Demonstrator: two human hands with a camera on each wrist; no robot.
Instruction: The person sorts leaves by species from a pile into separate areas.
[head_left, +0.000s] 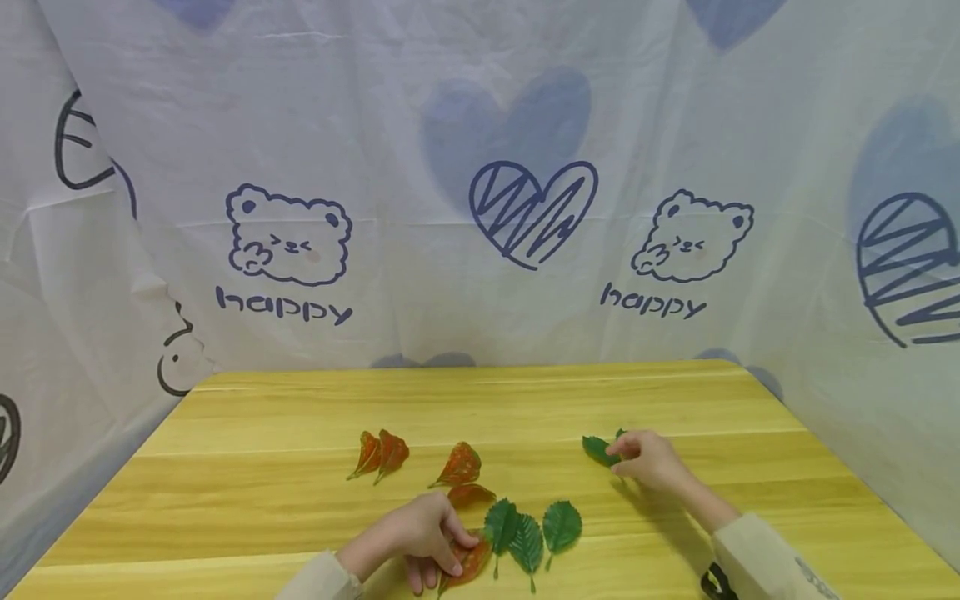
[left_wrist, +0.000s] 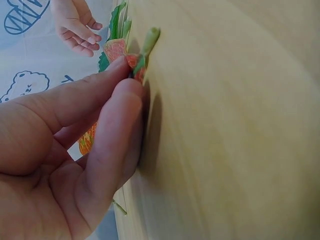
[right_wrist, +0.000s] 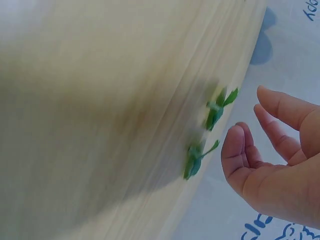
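Observation:
My left hand point(head_left: 435, 537) pinches a red artificial leaf point(head_left: 472, 560) between thumb and fingers, low over the table's front. In the left wrist view the fingertips point(left_wrist: 122, 70) close on the leaf near its green stem point(left_wrist: 151, 41). Just right of it lie three green leaves point(head_left: 527, 542), the nearest one overlapping the red leaf in the head view. My right hand point(head_left: 651, 460) hovers by two more green leaves point(head_left: 598, 451) farther back. In the right wrist view its loosely bent fingers hold nothing, apart from the green leaves point(right_wrist: 194, 162) on the wood.
Two red leaves point(head_left: 392, 452) lie side by side at the left. Another red leaf point(head_left: 461, 465) is mid-table, with one more red leaf point(head_left: 471, 495) just in front of it. Behind the wooden table point(head_left: 285, 400) hangs a printed white cloth point(head_left: 412, 275).

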